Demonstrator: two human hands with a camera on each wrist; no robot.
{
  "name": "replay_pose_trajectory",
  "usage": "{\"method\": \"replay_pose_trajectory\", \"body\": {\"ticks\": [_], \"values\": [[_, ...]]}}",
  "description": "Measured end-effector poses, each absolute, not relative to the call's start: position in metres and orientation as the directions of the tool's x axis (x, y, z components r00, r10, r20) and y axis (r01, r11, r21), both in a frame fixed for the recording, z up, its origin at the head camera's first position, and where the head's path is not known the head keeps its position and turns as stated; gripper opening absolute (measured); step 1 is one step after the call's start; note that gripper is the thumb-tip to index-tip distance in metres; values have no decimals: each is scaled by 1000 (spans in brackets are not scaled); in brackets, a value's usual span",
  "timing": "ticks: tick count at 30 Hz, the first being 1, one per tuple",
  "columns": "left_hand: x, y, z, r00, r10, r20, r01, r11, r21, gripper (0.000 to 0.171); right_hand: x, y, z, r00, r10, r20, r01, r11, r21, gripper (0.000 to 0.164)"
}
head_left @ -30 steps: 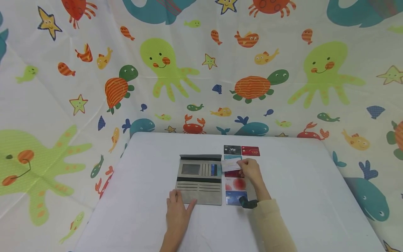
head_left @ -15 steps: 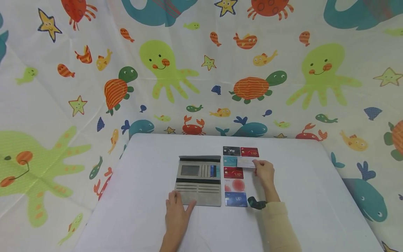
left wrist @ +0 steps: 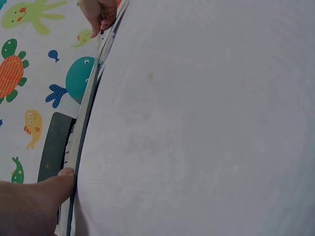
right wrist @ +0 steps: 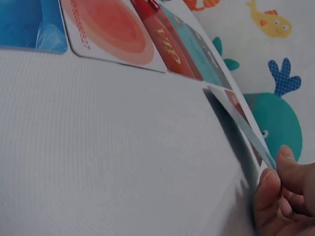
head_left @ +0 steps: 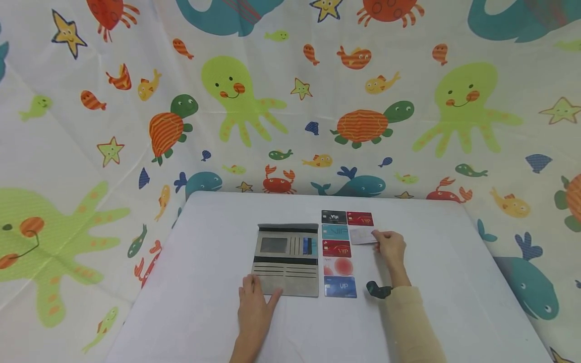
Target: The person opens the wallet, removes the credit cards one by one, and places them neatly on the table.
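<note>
The right hand pinches the white card by its right end, thumb against fingers. The card is right of the table's middle, toward the far edge, just beside the teal card and below the upper red card. The right wrist view shows it tilted, its pinched end raised over a shadow; whether the other end touches the table cannot be told.

The left hand grasps nothing: its fingers rest on the near left corner of the unfolded wallet, which lies left of the table's middle.

The likeliest trouble is the white card's low end riding onto the teal or upper red card, since the gaps are narrow; a nudge there could skew the rows. Too loose a pinch on so thin a card could let it slip and land askew. The dark wrist device hangs near the blue card, so a leftward sweep of the arm, carried low, might knock that card out of line.
</note>
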State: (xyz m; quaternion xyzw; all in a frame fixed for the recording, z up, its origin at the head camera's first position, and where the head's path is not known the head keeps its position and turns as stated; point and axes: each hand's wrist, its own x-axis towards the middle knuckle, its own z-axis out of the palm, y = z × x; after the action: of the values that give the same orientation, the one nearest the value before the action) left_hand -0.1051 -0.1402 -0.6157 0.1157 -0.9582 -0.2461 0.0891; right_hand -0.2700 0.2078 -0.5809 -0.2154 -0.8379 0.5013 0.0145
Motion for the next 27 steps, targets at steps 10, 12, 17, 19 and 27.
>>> {"method": "replay_pose_trajectory", "body": {"ticks": [10, 12, 17, 19, 27], "values": [[-105, -140, -615, -957, -268, 112, -183, 855, 485, 88, -273, 207, -585, -906, 381, -186, 357, 449, -819, 36], [-105, -140, -615, -956, -268, 117, -181, 856, 484, 88, -274, 205, -587, -907, 387, -167, 354, 482, -802, 36], [-106, -139, -615, -954, -270, 128, -179, 858, 481, 87, -276, 201, -590, -908, 392, -148, 359, 544, -758, 37], [-106, -139, -615, -954, -271, 126, -181, 859, 480, 86, -277, 199, -590, -908, 395, -141, 361, 565, -742, 37], [-105, -138, -615, -956, -262, 134, -171, 865, 471, 86, -277, 194, -590, -917, 389, -84, 328, 619, -714, 36]]}}
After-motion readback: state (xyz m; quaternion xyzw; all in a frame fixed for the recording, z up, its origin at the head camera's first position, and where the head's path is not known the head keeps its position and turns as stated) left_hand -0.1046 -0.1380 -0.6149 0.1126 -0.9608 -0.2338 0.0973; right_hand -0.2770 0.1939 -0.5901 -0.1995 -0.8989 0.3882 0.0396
